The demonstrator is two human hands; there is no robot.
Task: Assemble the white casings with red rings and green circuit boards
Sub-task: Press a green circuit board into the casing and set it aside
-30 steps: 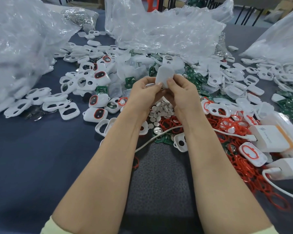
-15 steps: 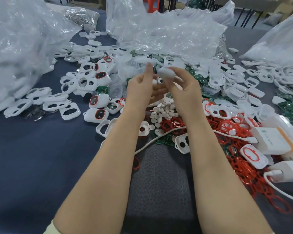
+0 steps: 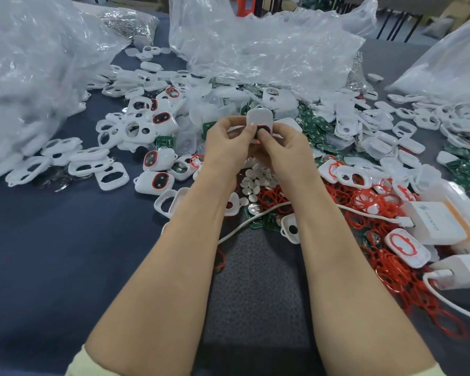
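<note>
The left hand (image 3: 227, 143) and the right hand (image 3: 286, 149) meet above the table. Both are curled around one white casing (image 3: 258, 118), with the thumbs pinching its near end, where a red ring (image 3: 265, 127) frames a dark window. The casing's far end sticks up past the fingertips. Just below the casing, nearer the person, lies a heap of small white discs (image 3: 256, 180). Green circuit boards (image 3: 319, 128) spread to the right of the casing. Further right and nearer is a tangle of loose red rings (image 3: 391, 270). To its left, finished casings (image 3: 144, 185) lie on the blue table (image 3: 38, 253).
</note>
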